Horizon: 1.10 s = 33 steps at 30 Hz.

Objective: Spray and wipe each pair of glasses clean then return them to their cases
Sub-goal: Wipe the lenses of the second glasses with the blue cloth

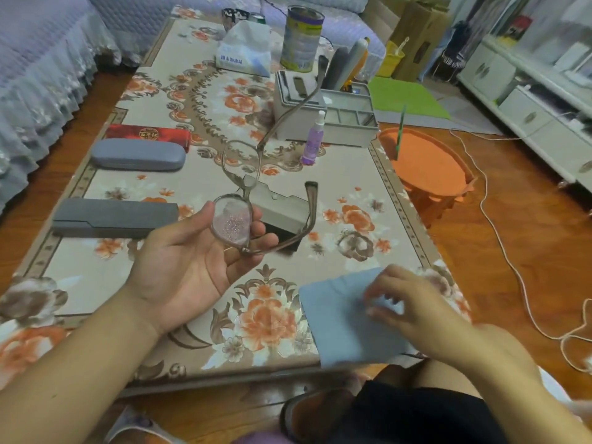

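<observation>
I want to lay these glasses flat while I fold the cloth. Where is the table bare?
Bare cloth lies between the dark grey case, the left hand and the near edge, and right of the open case, above the blue cloth. The far end is crowded round the organiser box and spray bottle.

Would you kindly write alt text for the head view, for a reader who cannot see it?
A person's left hand holds up a pair of glasses with droplets on one lens, while the right hand picks at a blue cloth on a floral table. Behind them stand closed cases and a purple spray bottle.
</observation>
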Motion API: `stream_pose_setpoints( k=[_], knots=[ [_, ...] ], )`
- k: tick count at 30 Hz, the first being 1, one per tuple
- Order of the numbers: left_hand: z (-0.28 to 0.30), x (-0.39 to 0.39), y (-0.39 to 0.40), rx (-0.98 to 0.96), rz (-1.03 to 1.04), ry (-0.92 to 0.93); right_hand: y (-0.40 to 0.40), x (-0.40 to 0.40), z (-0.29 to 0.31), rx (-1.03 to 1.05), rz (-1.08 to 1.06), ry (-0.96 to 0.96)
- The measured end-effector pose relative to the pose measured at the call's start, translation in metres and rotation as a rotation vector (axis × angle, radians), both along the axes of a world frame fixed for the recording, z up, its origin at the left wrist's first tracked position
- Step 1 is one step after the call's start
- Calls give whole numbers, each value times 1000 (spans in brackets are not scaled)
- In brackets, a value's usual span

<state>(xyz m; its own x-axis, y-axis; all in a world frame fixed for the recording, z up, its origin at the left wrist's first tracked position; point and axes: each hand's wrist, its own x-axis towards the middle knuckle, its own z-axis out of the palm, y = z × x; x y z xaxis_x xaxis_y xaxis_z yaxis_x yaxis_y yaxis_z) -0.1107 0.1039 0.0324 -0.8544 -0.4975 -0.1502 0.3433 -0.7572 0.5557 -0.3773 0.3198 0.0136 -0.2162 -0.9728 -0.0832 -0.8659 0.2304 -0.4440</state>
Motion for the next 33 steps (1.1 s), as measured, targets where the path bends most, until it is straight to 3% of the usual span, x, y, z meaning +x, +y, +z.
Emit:
stream_pose_setpoints(
  k=[4, 9, 13, 18, 19, 21, 23, 26, 30, 33],
  knots=[
    [-1, -6, 1, -13, -40, 29, -34, 32, -20, 161, 229, 6],
    [-4, -3, -2, -14, -83, 60, -43, 28, -23, 83, 204, -92],
    [-5, 2, -4, 34, -145, 127, -48, 24, 17, -262, -194, -452],
    [-8, -2, 10, 97, -293, 231, -65, 41, 51, -664, -660, -523],
    [-9, -4, 13, 108, -317, 242, -69, 54, 54, -703, -722, -591],
    [-12, -10, 19, 139, -358, 254, -78, 84, 56, -753, -785, -905],
    [-15, -14, 26, 137, -395, 235, -81, 110, 52, -701, -698, -1217],
    [-22, -15, 35, 112, -344, 176, -80, 140, 45, -565, -574, -1349],
    [-28, -14, 38, 50, -310, 103, -76, 146, 45, -560, -685, -1508],
    [-29, -12, 37, 87, -295, 164, -77, 141, 48, -496, -701, -1711]
  ],
)
